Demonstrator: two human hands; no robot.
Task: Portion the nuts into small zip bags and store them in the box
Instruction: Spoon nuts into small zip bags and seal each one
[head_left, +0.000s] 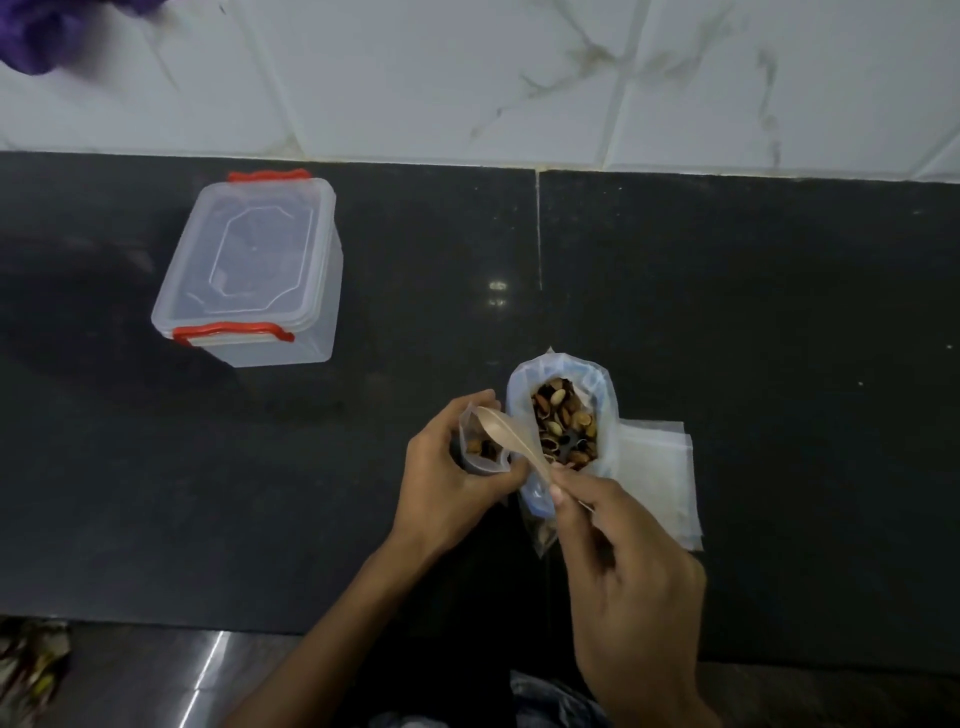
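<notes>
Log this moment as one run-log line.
left hand: holds small bag open | right hand: spoon tipped at its mouth | box: lid on

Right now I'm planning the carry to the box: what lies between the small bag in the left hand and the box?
Only bare dark counter lies between the small zip bag and the lidded box, in the head view.

On the dark bench (727, 312), the left hand (447, 483) holds a small zip bag (480, 447) open while the right hand (623, 561) tips a pale spoon (511, 436) into it. Just right stands a big open bag of nuts (563, 421), with flat empty bags (657, 478) beside it. A lidded clear box (254, 270) sits far left.
</notes>
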